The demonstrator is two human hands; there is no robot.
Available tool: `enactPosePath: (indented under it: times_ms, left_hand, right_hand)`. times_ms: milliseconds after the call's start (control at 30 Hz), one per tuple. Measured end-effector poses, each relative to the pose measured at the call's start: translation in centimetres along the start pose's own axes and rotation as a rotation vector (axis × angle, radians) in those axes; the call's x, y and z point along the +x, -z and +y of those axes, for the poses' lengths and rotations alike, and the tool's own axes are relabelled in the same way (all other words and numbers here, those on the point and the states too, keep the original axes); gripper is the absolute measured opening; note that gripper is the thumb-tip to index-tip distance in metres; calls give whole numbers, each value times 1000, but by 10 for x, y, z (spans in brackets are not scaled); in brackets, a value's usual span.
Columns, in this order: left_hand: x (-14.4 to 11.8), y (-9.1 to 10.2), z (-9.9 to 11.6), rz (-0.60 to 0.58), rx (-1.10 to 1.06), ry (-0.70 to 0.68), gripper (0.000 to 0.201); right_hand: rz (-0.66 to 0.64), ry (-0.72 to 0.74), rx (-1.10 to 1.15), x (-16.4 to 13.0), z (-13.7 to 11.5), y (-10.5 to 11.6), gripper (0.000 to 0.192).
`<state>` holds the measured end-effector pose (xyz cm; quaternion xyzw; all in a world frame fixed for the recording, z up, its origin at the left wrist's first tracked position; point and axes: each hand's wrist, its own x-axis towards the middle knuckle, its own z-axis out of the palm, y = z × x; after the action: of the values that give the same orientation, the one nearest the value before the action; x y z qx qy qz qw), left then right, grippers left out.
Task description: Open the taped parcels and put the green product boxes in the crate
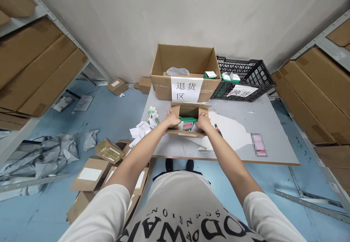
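A small cardboard box (188, 106) stands with its flaps up near the front edge of the table. My left hand (172, 119) grips its left side, fingers wrapped over the flap. On the opposite side, my right hand (202, 121) is closed on the right flap. Inside lies a green box (191, 119) with a pink panel, partly hidden by the cardboard and my fingers. A red and black tool, perhaps a box cutter (218, 129), rests just right of my right forearm. Crumpled white paper (142, 129) lies to the left of the box.
Behind stands a large open carton (164, 87) with a paper label, beside a black plastic crate (262, 85) with small green-and-white boxes. A pink blurred item (259, 144) lies on the table (279, 151). Cartons (90, 174) pile up at front left; shelves flank both sides.
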<state>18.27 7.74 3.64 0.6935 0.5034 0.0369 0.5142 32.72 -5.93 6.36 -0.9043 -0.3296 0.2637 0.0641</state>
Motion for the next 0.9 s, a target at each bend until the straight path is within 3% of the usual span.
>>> enactPosePath:
  times_ms: [133,267,467,600,733,800,833,900]
  left_hand:
    - [-5,29,-14,-192,-390,48,57]
    - [-13,41,-27,-274,-642,46,47]
    - [-17,46,-38,-295,-850,76,38]
    - [-16,46,-41,-295,-893,42,42]
    - [-17,44,-43,-309,-873,-6,51]
    - [-18,44,-43,-316,-853,-22,55]
    - [-18,44,-43,-323,-839,-30,56]
    - [-19,44,-44,-332,-806,-45,59]
  right_hand:
    - [-35,178,466,-2,43,17,68]
    - [-147,305,988,-15,78,21,65]
    - [-107,277,1150,-18,91,11,56]
    - [-29,371,1007,-10,92,6,66]
    - [320,410,548,-18,88,18,83]
    - [444,496,299,-23,77,29,70]
    - [424,576,194,-24,68,34,57]
    - [236,752,31,-21,42,42,36]
